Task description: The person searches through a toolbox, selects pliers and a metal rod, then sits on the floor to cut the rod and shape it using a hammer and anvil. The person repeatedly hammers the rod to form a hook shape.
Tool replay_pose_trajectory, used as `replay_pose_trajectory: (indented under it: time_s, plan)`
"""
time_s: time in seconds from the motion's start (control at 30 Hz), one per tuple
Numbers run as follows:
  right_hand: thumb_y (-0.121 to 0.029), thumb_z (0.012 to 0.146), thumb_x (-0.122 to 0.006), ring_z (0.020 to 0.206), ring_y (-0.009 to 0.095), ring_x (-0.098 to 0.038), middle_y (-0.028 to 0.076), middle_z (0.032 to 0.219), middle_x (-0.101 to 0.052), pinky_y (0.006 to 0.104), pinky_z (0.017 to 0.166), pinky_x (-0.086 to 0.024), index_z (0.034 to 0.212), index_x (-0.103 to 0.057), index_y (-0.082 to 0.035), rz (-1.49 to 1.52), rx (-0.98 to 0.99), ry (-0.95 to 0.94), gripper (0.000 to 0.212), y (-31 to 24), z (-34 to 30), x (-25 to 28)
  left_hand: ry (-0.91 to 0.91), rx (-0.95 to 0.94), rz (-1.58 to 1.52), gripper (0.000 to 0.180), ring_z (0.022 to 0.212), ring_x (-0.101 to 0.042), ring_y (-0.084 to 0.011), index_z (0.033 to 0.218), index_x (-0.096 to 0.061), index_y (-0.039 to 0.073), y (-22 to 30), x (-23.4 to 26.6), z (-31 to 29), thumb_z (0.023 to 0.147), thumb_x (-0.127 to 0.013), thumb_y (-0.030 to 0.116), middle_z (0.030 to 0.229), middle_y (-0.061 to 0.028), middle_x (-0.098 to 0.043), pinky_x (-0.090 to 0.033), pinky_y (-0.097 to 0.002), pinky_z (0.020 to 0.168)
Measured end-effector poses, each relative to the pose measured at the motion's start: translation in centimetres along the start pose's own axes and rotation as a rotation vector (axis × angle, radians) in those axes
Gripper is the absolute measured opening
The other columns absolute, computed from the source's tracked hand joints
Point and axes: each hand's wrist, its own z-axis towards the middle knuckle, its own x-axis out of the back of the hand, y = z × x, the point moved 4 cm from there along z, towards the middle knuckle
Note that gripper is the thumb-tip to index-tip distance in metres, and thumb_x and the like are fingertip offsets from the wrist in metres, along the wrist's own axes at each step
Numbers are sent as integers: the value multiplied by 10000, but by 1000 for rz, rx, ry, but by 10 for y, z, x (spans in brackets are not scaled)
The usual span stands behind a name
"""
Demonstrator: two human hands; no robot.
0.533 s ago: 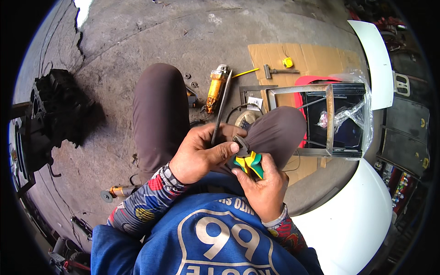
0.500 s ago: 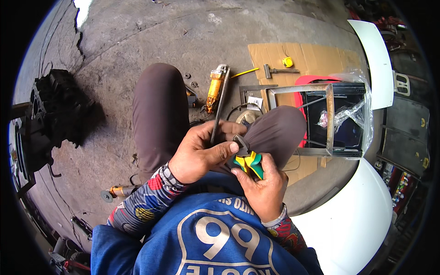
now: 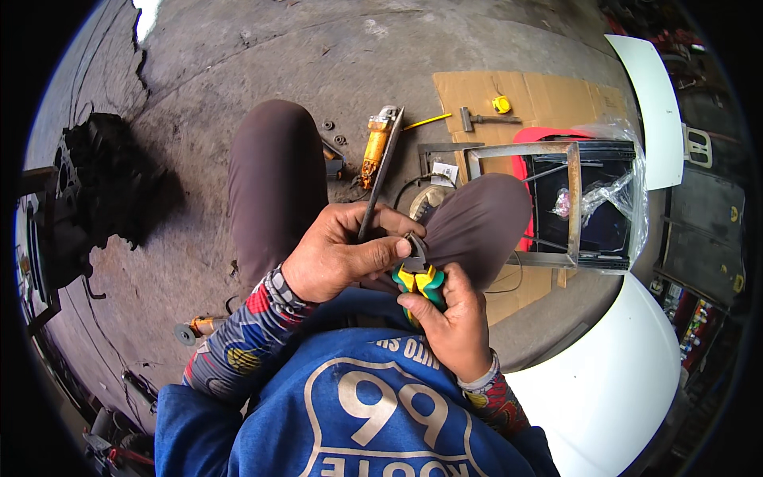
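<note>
My left hand [image 3: 342, 253] is closed round the lower end of a long, thin, dark metal bar [image 3: 387, 163], which points away from me between my knees. Its thumb and a fingertip pinch at the jaws of the pliers [image 3: 419, 280]; whether a small piece sits between them I cannot make out. These pliers have green and yellow handles and a dark head pointing up. Wrapped round the handles is my right hand [image 3: 459, 324], its thumb lying along the near side. The bar's lower end is hidden by my left fingers.
Beyond my knees lie an orange angle grinder [image 3: 373, 151] and a yellow pencil-like stick [image 3: 427, 122]. On the cardboard [image 3: 548, 87] are a hammer [image 3: 489, 120], a tape measure [image 3: 501, 103] and a metal frame [image 3: 572, 199]. A second grinder [image 3: 195, 328] lies left, an engine block [image 3: 103, 183] farther left.
The pliers have tilted more upright and shifted slightly left, their jaws now close to my left thumb. My left hand and the bar have moved a little, the bar's far end to the right.
</note>
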Motion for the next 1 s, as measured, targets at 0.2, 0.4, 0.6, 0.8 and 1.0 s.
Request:
replay_pose_trajectory:
  time_s: [0.2, 0.4, 0.6, 0.8, 1.0]
  plan:
    - [-164, 926, -743, 717, 146, -655, 68, 844, -704, 276, 698, -514, 1116, -612, 17, 199, 110, -64, 293, -3, 5, 0, 20, 12, 20, 213, 608, -515, -33, 1136, -707, -20, -4, 4, -6, 952, -699, 87, 814, -11, -683, -420, -189, 551]
    - [-134, 998, -628, 818, 108, -580, 37, 956, -605, 276, 740, -499, 1404, -374, -33, 426, -68, -285, 490, 6, 1, -6, -5, 20, 10, 317, 661, -536, -34, 1270, -628, 3, -9, -7, -4, 990, -667, 147, 907, -19, -691, -420, -183, 563]
    - [-519, 998, -572, 813, 146, -538, 75, 905, -555, 308, 743, -475, 1375, -448, -47, 641, 9, -272, 617, 14, 6, 1, 154, 15, 210, 362, 642, -452, -44, 1417, -465, 22, 3, -15, -31, 1078, -454, 148, 828, 24, -522, -379, -201, 584]
    - [-523, 1020, -533, 801, 215, -663, 104, 860, -628, 330, 746, -531, 1159, -577, -13, 620, -113, -206, 530, 21, 18, 16, 81, -320, 933, 436, 695, -584, -172, 1400, -451, -63, 33, -27, -55, 965, -437, -43, 852, -125, -609, -483, -288, 655]
    - [-456, 1036, -549, 718, 169, -636, 91, 836, -620, 280, 653, -522, 1074, -616, 10, 709, -146, -157, 472, 23, 28, 24, 2, -125, 795, 569, 629, -623, -223, 1459, -428, -61, 38, -45, -61, 893, -460, -110, 776, -182, -632, -498, -311, 640]
